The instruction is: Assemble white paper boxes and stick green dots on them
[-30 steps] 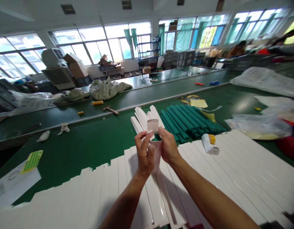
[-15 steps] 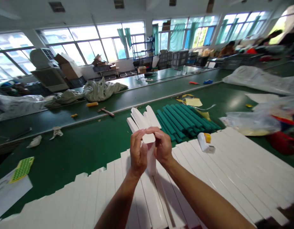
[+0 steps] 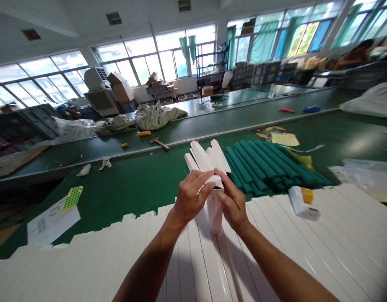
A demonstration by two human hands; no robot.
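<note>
A long, narrow white carton [image 3: 215,216] points away from me, raised above a row of similar cartons. Its end flap [image 3: 214,180] stands tilted, with a dark gap beneath it. My left hand [image 3: 192,195] pinches that flap between thumb and fingers. On the other side, my right hand [image 3: 233,203] grips the carton's wall near the same end, fingertips close to the flap. Just beyond my hands lie several loose white cartons [image 3: 201,155]. A stack of dark green ribbed rods [image 3: 265,163] sits to their right.
White cartons [image 3: 118,260] lie side by side along the table's near edge. A white-and-yellow tape roll or dispenser [image 3: 303,203] rests on them at right. A hammer [image 3: 161,144], a green-dotted sheet [image 3: 72,198] and paper [image 3: 51,222] are on the green table [image 3: 127,184]. Plastic bags lie at right.
The end flap, which lay flat across the carton's end, now tilts with a gap under it. My left hand has shifted onto the flap. The view has turned left.
</note>
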